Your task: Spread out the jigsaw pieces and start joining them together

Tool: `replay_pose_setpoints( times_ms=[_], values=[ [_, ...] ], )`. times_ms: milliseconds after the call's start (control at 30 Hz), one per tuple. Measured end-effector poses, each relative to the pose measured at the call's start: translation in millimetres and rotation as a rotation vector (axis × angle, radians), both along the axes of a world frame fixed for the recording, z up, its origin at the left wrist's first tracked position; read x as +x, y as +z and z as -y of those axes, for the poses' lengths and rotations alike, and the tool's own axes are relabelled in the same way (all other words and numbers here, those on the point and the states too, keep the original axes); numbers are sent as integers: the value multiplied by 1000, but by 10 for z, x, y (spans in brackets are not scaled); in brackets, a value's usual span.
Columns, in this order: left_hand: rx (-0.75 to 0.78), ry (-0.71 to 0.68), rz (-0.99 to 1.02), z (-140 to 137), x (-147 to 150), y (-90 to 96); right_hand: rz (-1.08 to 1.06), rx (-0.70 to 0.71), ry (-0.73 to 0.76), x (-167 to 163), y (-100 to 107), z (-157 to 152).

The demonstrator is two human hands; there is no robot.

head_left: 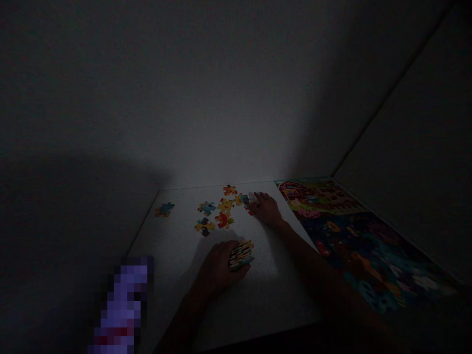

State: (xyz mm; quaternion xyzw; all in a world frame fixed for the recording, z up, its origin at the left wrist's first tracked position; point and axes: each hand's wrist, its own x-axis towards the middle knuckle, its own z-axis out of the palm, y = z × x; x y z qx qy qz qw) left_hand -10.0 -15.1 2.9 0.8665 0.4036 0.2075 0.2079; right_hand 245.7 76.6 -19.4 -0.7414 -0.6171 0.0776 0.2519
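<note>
Puzzle pieces (221, 209) lie scattered toward the far edge of the white table (177, 255), one stray piece (164, 210) apart near the far left corner. From my remote seat I see the left hand (217, 268) resting mid-table, fingers curled around a stack of pieces (241, 254). The right hand (266, 207) reaches to the far edge, palm down over a piece there; whether it pinches the piece I cannot tell in this dim light. A picture sheet (354, 236) covers the table's right side. As I judge it, the stack could fan out and spill if the left grip loosens. The right forearm, stretched just beside the sheet, could nudge it toward the near edge. Poor light also makes misreading a piece likely.
</note>
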Motion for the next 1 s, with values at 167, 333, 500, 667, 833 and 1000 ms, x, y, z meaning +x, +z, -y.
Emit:
replay_pose_setpoints(
  times_ms=[167,333,500,667,833,1000],
  values=[
    [20,29,30,282,-225,-65,146,-189,139,-319,35,134],
    [72,40,54,455,-361,-86,142,-202,279,-729,65,401],
    [128,8,71,477,-352,-28,105,-184,447,-936,84,507],
    [135,-23,65,473,-330,-8,110,-212,478,-1129,125,236],
    [123,-11,78,499,-320,17,139,-98,634,-1407,175,-160],
    [74,-2,81,498,-299,43,150,33,879,-1525,148,-372]
  ],
)
